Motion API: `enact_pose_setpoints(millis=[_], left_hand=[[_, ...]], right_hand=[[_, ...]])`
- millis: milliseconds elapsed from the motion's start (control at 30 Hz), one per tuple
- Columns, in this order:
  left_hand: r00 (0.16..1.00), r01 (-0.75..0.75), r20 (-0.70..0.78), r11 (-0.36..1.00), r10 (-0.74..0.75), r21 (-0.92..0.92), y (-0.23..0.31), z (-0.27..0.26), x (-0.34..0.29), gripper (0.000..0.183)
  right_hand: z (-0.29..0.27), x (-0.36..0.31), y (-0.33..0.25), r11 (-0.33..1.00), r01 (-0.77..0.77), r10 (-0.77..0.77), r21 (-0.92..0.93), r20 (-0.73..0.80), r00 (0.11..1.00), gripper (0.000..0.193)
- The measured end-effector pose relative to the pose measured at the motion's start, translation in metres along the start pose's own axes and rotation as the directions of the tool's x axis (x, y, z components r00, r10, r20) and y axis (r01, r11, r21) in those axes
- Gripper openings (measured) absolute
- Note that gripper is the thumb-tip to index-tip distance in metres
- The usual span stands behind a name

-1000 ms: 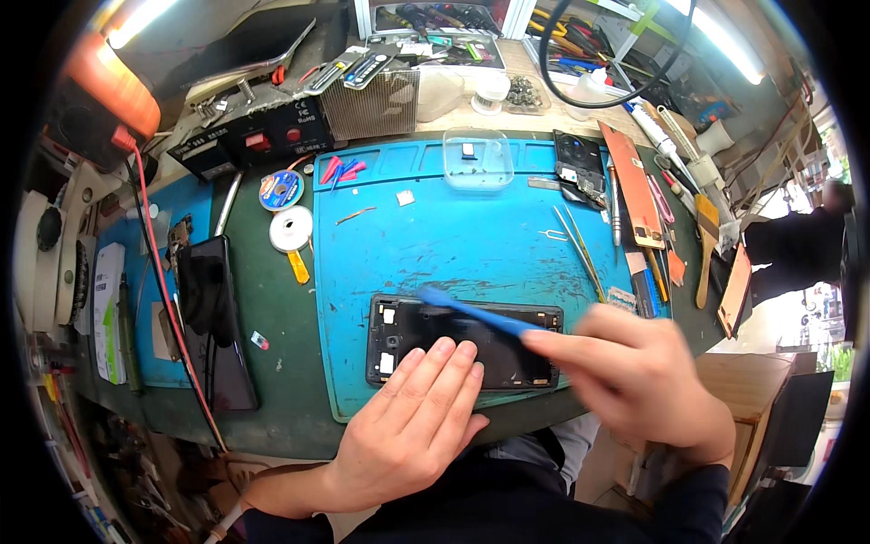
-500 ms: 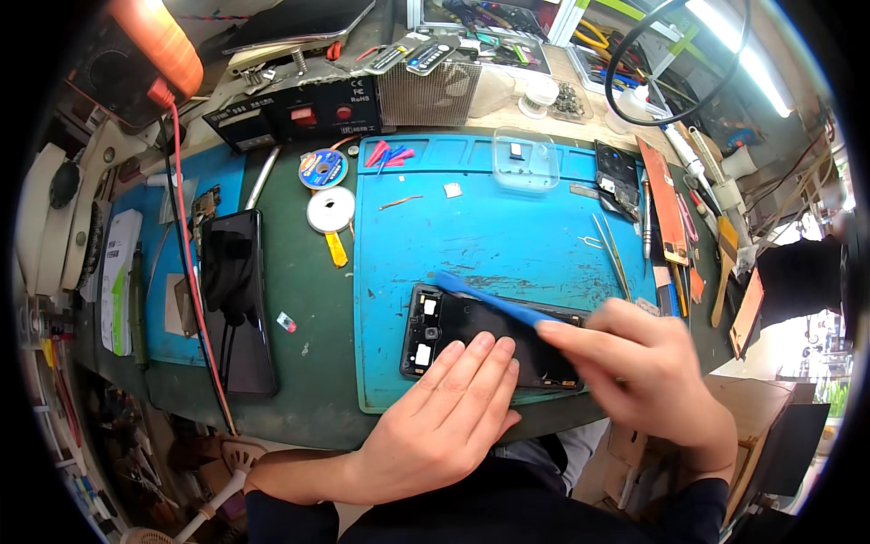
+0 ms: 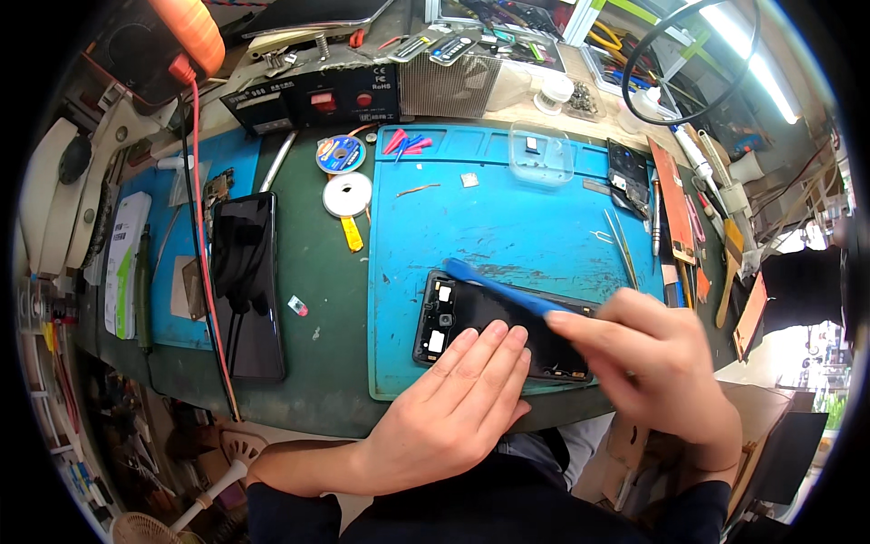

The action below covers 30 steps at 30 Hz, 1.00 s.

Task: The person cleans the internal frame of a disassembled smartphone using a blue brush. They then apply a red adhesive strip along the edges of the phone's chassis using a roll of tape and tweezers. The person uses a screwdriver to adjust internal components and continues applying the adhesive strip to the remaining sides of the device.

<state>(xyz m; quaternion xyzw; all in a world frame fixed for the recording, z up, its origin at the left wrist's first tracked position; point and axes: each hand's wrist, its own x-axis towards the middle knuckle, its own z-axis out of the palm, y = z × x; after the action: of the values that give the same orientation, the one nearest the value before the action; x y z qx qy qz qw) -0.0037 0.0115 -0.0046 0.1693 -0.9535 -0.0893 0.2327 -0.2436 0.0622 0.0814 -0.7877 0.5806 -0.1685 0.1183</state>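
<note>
A black phone frame [image 3: 480, 313] with its inside exposed lies on the blue work mat [image 3: 417, 236], near the front edge. My left hand [image 3: 458, 412] rests flat across its near side, fingers stretched out and side by side. In my right hand [image 3: 648, 358] is a blue plastic spudger [image 3: 503, 293], gripped between thumb and curled fingers. Its shaft slants over the phone's far long edge, and the flat tip reaches the far left corner. Whether the tip touches the frame, I cannot tell. A small camera module and white patches show at the phone's left end.
A dark phone [image 3: 247, 286] lies left of the mat beside red and black cables [image 3: 201, 263]. Behind are solder spools [image 3: 347, 195], a clear plastic box [image 3: 541, 154] and a black power unit [image 3: 317, 100]. Tweezers [image 3: 623, 245] and a screwdriver [image 3: 655, 213] lie to the right.
The whole view has shifted slightly, so the bench sits a little farther right and higher in the picture. Both hands keep their places on the phone and spudger; the spudger has barely moved against the phone.
</note>
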Motion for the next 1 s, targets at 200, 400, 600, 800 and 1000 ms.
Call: enact_pose_setpoints(millis=[200,400,600,800,1000], left_hand=[[1.000,0.007,-0.004,1.000,-0.007,-0.028,-0.001,0.000,-0.002,0.046],[1.000,0.021,-0.016,0.999,-0.022,-0.049,-0.001,-0.001,-0.004,0.046],[0.999,0.025,-0.032,0.999,-0.026,-0.046,0.002,0.000,-0.001,0.045],[0.995,-0.019,-0.101,0.999,0.022,0.033,0.008,0.002,-0.009,0.040],[0.943,0.139,-0.292,0.986,-0.160,-0.089,0.002,-0.027,-0.049,0.042]], right_hand=[[-0.003,-0.008,0.007,0.999,-0.039,0.039,0.032,0.007,0.999,0.041],[-0.001,-0.005,-0.002,0.997,-0.053,0.055,0.052,-0.038,0.998,0.040],[0.010,0.002,-0.010,0.999,-0.050,0.049,-0.005,-0.112,0.992,0.040],[0.018,-0.005,-0.015,0.998,0.021,-0.015,0.059,-0.102,0.995,0.047],[0.026,-0.014,-0.005,0.962,0.067,-0.064,0.266,-0.019,0.998,0.049]])
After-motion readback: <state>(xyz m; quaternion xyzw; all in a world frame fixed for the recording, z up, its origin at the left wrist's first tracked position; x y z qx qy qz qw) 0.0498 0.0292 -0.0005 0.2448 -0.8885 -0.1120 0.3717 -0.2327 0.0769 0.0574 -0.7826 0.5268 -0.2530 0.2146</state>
